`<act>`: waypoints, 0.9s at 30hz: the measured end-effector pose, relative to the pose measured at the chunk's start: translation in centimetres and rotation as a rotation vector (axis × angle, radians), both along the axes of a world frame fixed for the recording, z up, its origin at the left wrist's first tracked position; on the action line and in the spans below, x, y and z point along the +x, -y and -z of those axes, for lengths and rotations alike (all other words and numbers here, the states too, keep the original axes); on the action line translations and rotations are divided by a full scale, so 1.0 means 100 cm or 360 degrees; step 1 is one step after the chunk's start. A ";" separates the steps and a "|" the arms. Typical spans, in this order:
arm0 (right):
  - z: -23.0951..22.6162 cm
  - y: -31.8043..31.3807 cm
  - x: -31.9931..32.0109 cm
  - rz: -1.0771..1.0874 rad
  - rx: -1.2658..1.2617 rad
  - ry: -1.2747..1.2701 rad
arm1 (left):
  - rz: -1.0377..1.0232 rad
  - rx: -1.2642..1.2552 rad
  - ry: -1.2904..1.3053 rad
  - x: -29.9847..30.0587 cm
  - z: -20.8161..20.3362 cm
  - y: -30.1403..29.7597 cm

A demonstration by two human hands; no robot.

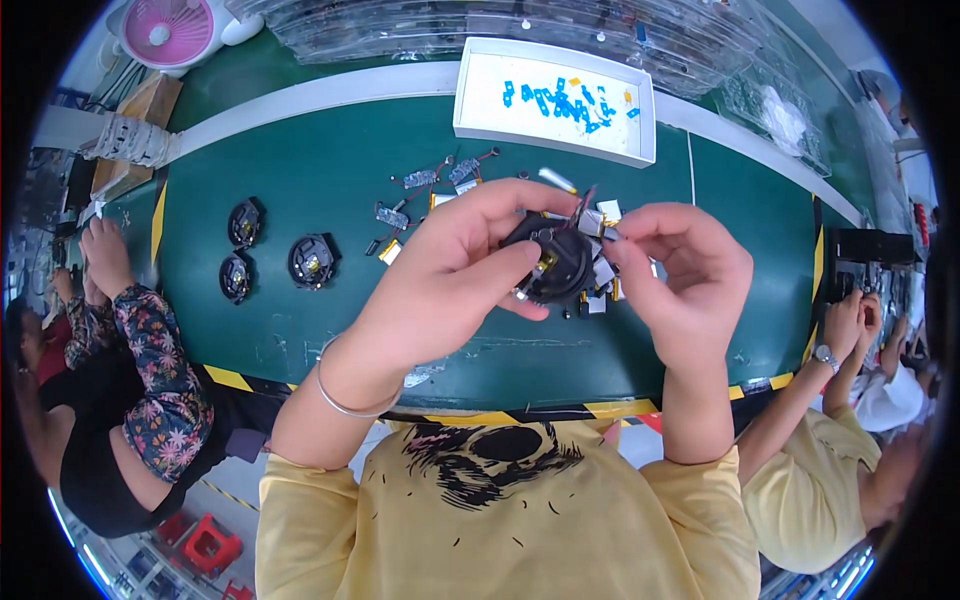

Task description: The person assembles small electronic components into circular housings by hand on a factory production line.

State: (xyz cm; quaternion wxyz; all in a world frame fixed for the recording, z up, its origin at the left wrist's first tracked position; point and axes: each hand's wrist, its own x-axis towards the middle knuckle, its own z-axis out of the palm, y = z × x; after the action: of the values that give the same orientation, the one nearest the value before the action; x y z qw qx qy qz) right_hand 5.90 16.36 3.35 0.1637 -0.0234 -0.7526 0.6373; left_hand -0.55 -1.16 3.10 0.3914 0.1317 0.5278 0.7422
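Observation:
My left hand (pixel 455 255) is closed round a round black plastic housing (pixel 560 262), its thumb lying across the top near a small yellowish part. Thin wires rise from the housing's far side. Beside it, my right hand (pixel 685 265) pinches a small silvery battery pack (pixel 592 222) with a dark end, between thumb and forefinger. More flat silver battery packs (pixel 598 302) lie on the green table under and around my hands, partly hidden by them. Small circuit boards with wires (pixel 420 179) lie just beyond my left hand.
Three black housings (pixel 314 261) rest on the left of the table. A white box (pixel 555 100) with several small blue pieces stands at the back. Clear plastic trays (pixel 480 30) are stacked behind it. Co-workers' hands (pixel 106 258) are at both sides. Yellow-black tape (pixel 520 413) marks the near edge.

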 end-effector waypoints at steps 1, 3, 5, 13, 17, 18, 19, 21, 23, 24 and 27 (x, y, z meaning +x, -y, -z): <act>0.001 0.000 0.000 -0.0032 0.0041 -0.0108 | -0.0066 0.0040 0.0016 0.001 -0.001 -0.001; 0.001 0.000 0.000 -0.0083 0.0355 -0.0221 | -0.0093 0.0049 0.0010 0.009 -0.006 -0.005; 0.000 0.007 0.003 -0.0017 0.0718 -0.0443 | -0.0126 0.0050 -0.0003 0.015 -0.009 -0.006; 0.000 0.013 0.003 0.0128 0.0999 -0.0575 | -0.0131 0.0283 0.0057 0.025 -0.006 -0.003; -0.003 0.015 0.006 0.0141 0.0994 -0.0522 | -0.0148 0.0312 0.0011 0.028 -0.008 -0.003; -0.004 0.015 0.007 0.0136 0.0988 -0.0509 | -0.0152 0.0308 0.0011 0.030 -0.009 -0.004; -0.004 0.015 0.006 0.0135 0.0993 -0.0508 | -0.0166 0.0312 0.0012 0.030 -0.009 -0.003; -0.005 0.015 0.006 0.0096 0.0952 -0.0422 | -0.0181 0.0316 0.0016 0.030 -0.008 -0.002; -0.005 0.015 0.003 0.0068 0.0965 -0.0433 | -0.0187 0.0250 0.0080 0.029 -0.009 0.000; -0.004 0.014 0.002 0.0039 0.0973 -0.0446 | -0.0184 0.0249 0.0080 0.029 -0.009 0.000; 0.002 0.011 -0.001 -0.0069 0.1033 -0.0436 | -0.0207 0.0155 0.0077 0.026 -0.007 0.000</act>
State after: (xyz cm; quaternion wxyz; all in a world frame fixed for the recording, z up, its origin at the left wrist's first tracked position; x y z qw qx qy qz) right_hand 5.79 15.25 3.18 0.2486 0.1315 -0.8873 0.3655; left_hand 2.10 -1.19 3.76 0.3480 0.0981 0.4891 0.7938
